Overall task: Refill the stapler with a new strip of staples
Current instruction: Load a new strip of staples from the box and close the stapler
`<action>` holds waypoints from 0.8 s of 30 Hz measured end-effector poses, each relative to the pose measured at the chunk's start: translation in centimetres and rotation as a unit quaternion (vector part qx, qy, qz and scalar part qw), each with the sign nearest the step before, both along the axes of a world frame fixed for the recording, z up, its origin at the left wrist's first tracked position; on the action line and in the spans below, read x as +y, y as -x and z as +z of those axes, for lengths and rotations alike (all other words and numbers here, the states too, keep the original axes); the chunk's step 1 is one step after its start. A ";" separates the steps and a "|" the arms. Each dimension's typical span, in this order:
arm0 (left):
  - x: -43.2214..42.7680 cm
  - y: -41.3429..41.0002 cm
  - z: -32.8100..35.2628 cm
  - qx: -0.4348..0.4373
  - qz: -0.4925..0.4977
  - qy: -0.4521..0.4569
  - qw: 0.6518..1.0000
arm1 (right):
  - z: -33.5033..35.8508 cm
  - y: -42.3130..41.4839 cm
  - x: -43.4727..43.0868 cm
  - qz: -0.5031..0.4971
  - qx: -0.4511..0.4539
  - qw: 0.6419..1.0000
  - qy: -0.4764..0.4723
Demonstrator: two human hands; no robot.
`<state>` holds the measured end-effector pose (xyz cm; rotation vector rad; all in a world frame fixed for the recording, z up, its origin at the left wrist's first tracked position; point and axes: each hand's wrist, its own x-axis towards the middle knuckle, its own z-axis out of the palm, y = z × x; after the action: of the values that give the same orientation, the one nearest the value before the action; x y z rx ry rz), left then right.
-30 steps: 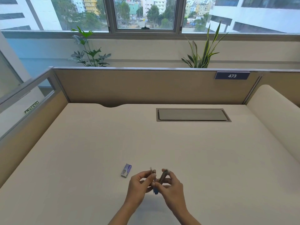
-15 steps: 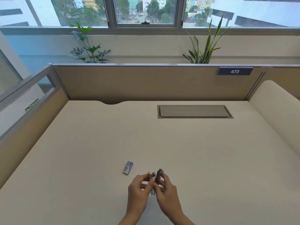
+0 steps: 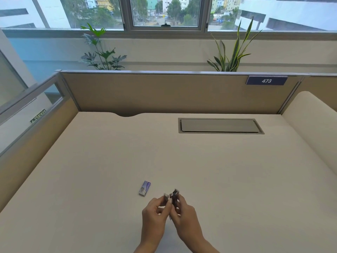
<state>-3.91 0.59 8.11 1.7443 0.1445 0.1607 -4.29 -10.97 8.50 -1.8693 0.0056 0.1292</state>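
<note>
Both of my hands hold a small stapler (image 3: 174, 197) just above the near middle of the desk. The stapler is swung open, with its two grey ends sticking up between my fingertips. My left hand (image 3: 155, 214) pinches the left arm of the stapler and my right hand (image 3: 186, 216) grips the right, darker arm. A small purple and white staple box (image 3: 145, 188) lies flat on the desk just left of and beyond my hands. I cannot make out any staple strip.
The beige desk (image 3: 218, 179) has a grey cable hatch (image 3: 219, 126) at the back right. Partition walls (image 3: 164, 92) close the desk in at the back and left, and a rounded panel (image 3: 313, 121) stands at the right.
My hands have drawn closer together and the stapler's two arms now stand nearer each other. The view has tipped down slightly. The staple box has not moved.
</note>
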 end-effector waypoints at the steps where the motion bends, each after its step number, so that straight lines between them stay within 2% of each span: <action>1: 0.0 0.0 0.0 0.000 0.000 0.004 1.000 | 0.0 -0.1 0.0 0.003 -0.001 1.000 0.006; 9: 0.1 -0.2 -0.5 0.014 -0.012 0.026 0.999 | -0.4 -0.3 -0.2 0.006 0.005 1.000 0.016; 13: 0.4 -0.5 -0.3 0.026 -0.032 0.033 0.999 | -0.3 -0.5 -0.3 -0.003 0.019 1.000 -0.014; 19: 1.6 -1.5 0.8 0.089 -0.053 0.119 0.987 | 0.0 -1.3 -1.2 -0.034 0.037 0.996 -0.068; 24: 1.4 -1.8 1.3 0.133 -0.057 0.164 0.976 | 0.5 -1.4 -1.3 0.002 0.045 0.992 -0.122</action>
<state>-2.15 2.01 9.45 1.4318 0.2518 -0.1753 -2.92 -12.28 8.98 -1.6186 0.0465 0.2063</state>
